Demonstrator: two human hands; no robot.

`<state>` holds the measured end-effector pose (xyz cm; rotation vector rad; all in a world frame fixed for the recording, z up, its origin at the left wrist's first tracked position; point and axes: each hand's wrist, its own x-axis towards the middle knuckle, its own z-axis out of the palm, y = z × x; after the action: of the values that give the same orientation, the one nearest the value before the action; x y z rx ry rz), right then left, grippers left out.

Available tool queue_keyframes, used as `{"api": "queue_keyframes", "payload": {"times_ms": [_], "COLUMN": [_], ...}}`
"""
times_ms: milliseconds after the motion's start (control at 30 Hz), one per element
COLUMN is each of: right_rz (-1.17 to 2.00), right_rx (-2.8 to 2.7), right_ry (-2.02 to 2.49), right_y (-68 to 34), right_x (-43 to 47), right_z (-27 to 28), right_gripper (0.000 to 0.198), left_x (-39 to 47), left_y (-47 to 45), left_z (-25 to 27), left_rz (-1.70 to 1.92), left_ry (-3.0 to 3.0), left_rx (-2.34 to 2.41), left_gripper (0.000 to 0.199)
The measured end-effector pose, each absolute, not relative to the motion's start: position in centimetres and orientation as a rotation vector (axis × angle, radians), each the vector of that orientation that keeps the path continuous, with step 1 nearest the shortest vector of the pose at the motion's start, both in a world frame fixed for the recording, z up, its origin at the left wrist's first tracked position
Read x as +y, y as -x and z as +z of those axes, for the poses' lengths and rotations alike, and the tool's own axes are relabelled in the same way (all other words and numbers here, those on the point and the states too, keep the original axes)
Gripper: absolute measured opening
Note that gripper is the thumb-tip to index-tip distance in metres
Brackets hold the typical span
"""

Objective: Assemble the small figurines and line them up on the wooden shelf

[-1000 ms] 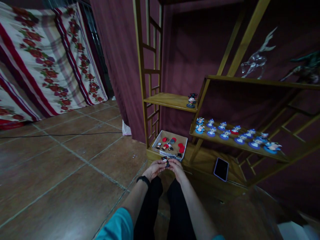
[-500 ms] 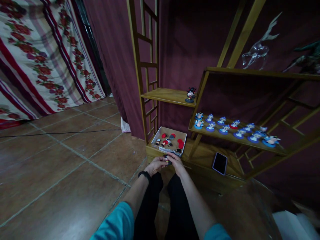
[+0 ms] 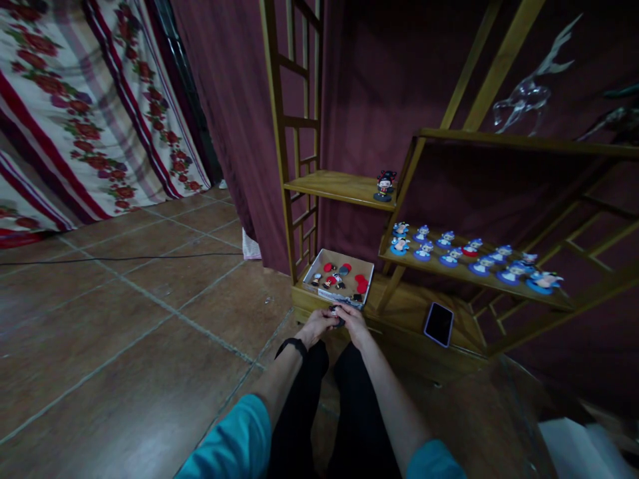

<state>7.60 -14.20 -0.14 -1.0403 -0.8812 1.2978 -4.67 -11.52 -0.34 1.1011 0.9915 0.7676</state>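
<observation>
Left hand and right hand both mostly closed, fingertips pinching one small figurine, largely hidden by fingers. It's held just in front of the box of loose pieces. Phone lies to the right.

The bare left hand and bare right hand hold a small dark figurine just before a shallow white cardboard box, a purple-edged black phone lying to the box's right.
</observation>
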Motion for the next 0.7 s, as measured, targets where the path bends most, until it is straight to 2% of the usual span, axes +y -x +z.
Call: {"api": "queue_keyframes", "payload": {"times_ms": [167,333,467,700], "right_rz": [1.284,1.304,1.347,1.262], "right_rx": [-0.898,-0.869,-0.780,-0.780], "right_ry": [1.050,1.011,0.943,1.164], "right_y": [-7.5,-7.5,-7.7,-7.9], "right_x": [-14.3,-14.6,-14.9,-14.8], "right_z": [0.1,0.4,0.4,-0.4], "right_gripper": [0.040,0.036,0.032,0.019], "left_x": [-11.5,-11.7,-11.9,-12.0], "left_y": [4.7,4.9,5.3,6.0], "left_z": [-0.5,0.0,0.4,0.9], "left_rz": [0.796,0.802,0.834,0.926], "left_ry": [-1.115,-1.056,-0.960,-0.797], "left_rx": [0.954,0.953,0.956,0.958], "left_gripper": [0.022,0.028,0.025,0.018]}}
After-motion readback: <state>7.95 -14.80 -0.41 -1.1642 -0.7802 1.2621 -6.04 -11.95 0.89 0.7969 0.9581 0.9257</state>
